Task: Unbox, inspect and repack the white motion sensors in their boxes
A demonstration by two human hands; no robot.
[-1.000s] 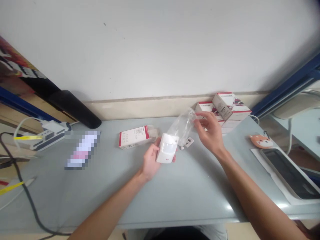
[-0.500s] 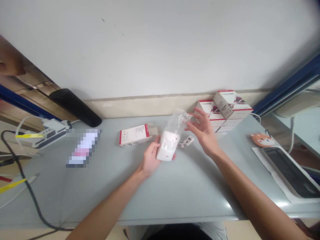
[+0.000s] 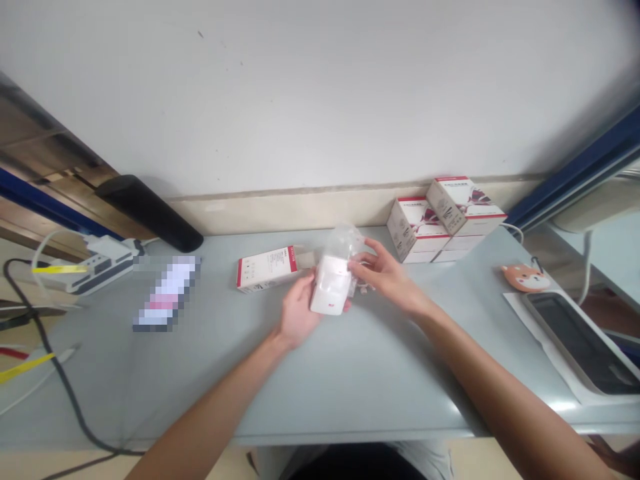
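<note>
A white motion detector (image 3: 330, 293) with a small red mark at its near end lies in my left hand (image 3: 299, 312), fingers closed around its sides. A clear plastic bag (image 3: 343, 239) sticks out past its far end. My right hand (image 3: 383, 272) is at the upper right of the detector, thumb and fingers pinched on the bag along that edge. Just behind my left hand lies a white and red carton (image 3: 267, 269) with its end flap open. A small white part with a cable (image 3: 367, 287) is mostly hidden under my right hand.
Several white and red boxes (image 3: 417, 230) are stacked at the back right against the wall. To the left are a blurred-out phone (image 3: 167, 293), a power strip (image 3: 103, 270) and a black cylinder (image 3: 153, 213). An orange animal-face pouch (image 3: 525, 277) and a dark-screened device (image 3: 580, 340) lie at right.
My right hand has moved left and down from the bag's far end to the detector's upper edge. The bag's end looks shorter and more bunched. My left hand keeps its hold.
</note>
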